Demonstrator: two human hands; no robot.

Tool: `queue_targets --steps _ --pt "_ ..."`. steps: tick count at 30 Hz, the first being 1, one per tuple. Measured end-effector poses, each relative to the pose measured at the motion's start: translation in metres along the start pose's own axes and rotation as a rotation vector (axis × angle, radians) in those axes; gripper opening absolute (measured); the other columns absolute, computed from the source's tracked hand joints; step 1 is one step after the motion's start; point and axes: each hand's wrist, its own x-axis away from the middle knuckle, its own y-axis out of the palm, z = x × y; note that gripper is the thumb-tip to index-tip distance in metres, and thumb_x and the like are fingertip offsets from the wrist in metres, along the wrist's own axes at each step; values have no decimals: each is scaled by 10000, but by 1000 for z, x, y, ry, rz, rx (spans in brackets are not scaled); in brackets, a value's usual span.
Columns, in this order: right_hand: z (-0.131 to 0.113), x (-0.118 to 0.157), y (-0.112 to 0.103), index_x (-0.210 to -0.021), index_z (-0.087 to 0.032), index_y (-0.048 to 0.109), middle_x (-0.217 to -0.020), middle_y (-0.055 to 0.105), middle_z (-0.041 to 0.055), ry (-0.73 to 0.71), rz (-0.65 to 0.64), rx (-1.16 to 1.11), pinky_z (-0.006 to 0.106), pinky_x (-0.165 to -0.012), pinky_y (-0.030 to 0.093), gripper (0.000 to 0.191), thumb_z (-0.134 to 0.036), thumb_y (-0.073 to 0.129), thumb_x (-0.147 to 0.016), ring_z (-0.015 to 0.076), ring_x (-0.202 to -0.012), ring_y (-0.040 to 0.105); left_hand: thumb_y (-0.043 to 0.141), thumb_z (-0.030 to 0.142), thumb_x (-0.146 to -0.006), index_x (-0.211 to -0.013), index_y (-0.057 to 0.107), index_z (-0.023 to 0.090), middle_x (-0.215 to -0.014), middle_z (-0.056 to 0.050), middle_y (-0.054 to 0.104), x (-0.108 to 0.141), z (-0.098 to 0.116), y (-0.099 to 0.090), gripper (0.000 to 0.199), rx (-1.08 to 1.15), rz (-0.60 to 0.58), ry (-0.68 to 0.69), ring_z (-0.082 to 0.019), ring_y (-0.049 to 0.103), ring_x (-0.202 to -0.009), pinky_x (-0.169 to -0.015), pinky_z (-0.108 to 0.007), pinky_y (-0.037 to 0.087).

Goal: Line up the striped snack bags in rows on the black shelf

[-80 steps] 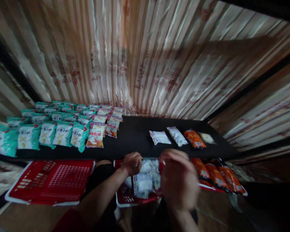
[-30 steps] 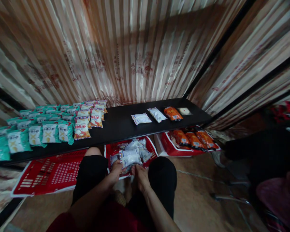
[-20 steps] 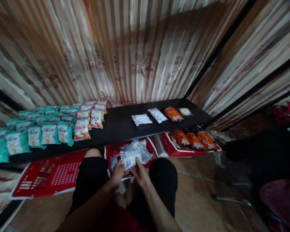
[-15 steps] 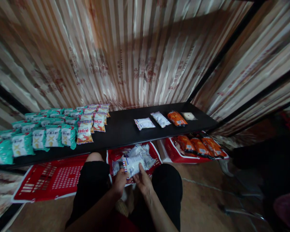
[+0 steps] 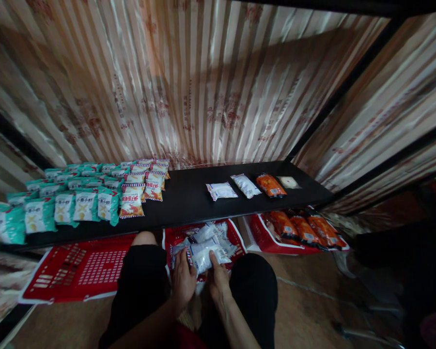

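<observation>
A white, clear-fronted snack bag (image 5: pixel 204 256) with a red-and-blue striped edge lies between my hands, low over the red basket between my knees. My left hand (image 5: pixel 184 277) is at the bag's left end, fingers stretched along the striped edge. My right hand (image 5: pixel 219 282) grips the lower right side, thumb on top; its other fingers are hidden under the bag. Beneath it, several similar bags (image 5: pixel 207 231) fill the red basket (image 5: pixel 239 231).
A black shelf (image 5: pixel 181 203) crosses in front. On it stand rows of green snack bags (image 5: pixel 85 205), striped-edge bags (image 5: pixel 132 199), two white bags (image 5: pixel 221 190) and an orange packet (image 5: pixel 271 185). Another red basket (image 5: pixel 98 266) is at left; one with orange packets (image 5: pixel 307 229) is at right.
The snack bag has tilted and sunk closer to the bags in the basket. My left hand has shifted from pinching its lower corner to lying along its left end. The view has moved slightly.
</observation>
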Motion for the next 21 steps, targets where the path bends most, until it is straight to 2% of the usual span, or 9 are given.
queue_targets --steps 3,6,10,13,16,21 --pt "-1 3 2 -815 -190 558 -636 662 -14 -4 -8 38 252 -414 422 474 -427 806 -487 151 -474 584 408 56 -735 -1294 424 189 -1386 -122 419 6 -1 2 575 -112 77 133 -265 366 -1289 -1043 -481 338" --pt "-4 4 4 -862 -186 559 -678 671 -8 0 -5 40 256 -446 451 502 -418 802 -489 158 -520 607 348 29 -751 -1301 431 168 -1418 -110 383 9 2 0 573 -174 -14 268 -246 307 -1327 -1056 -475 327" --pt "-6 6 6 -890 -169 575 -734 679 12 -6 23 33 238 -441 455 522 -386 804 -475 160 -576 625 312 44 -796 -1333 394 124 -1402 -126 407 9 5 -9 549 -213 -103 321 -233 303 -1331 -1067 -472 315" --pt "-5 7 6 -884 -162 596 -769 687 24 -24 2 17 239 -471 482 491 -366 798 -485 165 -613 637 340 104 -844 -1326 416 175 -1395 -87 427 12 8 -22 493 -187 -175 397 -223 289 -1338 -1072 -465 312" --pt "-2 7 5 -873 -172 610 -790 697 28 -18 -22 11 245 -517 507 439 -355 783 -514 176 -656 651 358 166 -875 -1305 447 194 -1386 -83 440 16 12 -36 440 -157 -204 411 -234 303 -1331 -1060 -464 332" --pt "-3 8 3 -888 -174 613 -793 702 33 12 -13 27 258 -500 505 450 -347 786 -511 188 -647 651 430 170 -829 -1309 442 209 -1423 -75 386 21 14 -52 482 -180 -286 449 -255 269 -1345 -1064 -471 324"
